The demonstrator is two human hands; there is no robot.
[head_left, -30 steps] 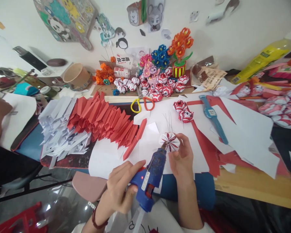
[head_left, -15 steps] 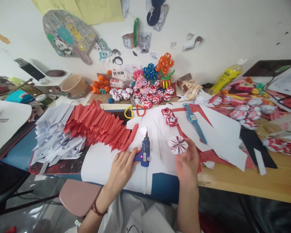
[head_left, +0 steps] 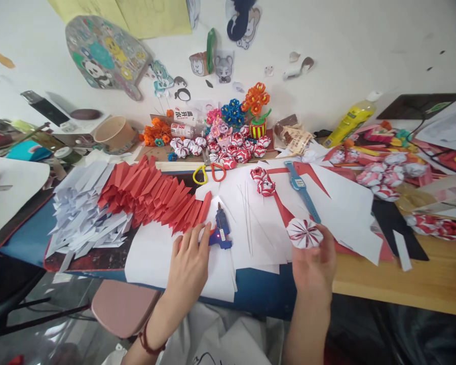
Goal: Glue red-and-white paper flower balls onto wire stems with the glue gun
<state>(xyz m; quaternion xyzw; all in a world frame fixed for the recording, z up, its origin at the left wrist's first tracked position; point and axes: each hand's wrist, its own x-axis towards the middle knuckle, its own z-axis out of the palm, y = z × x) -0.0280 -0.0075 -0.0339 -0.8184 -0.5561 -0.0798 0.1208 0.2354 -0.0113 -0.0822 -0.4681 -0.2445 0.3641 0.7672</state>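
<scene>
My right hand point(head_left: 314, 261) holds a round folded paper flower point(head_left: 304, 233), white with thin red lines meeting at its centre, above the paper's right side. My left hand point(head_left: 191, 256) has its fingers around the handle of a blue glue gun point(head_left: 222, 229), whose small light glows red. The nozzle points away from me; the palm side of that hand is hidden. Between the hands, thin wires point(head_left: 248, 218) lie on white paper. Two red-and-white paper flowers point(head_left: 263, 182) rest farther back.
Left lie heaps of folded red paper pieces point(head_left: 152, 195) and white paper pieces point(head_left: 87, 213). Scissors point(head_left: 209, 173) with yellow and orange handles lie behind. A blue watch point(head_left: 303, 190) rests on paper sheets at right. More flowers point(head_left: 235, 147) line the back, near a yellow bottle point(head_left: 351, 120).
My right hand has moved right with the paper flower. The glue gun has shifted slightly left and turned, its nozzle leaning more to the left, with my left hand still at its handle.
</scene>
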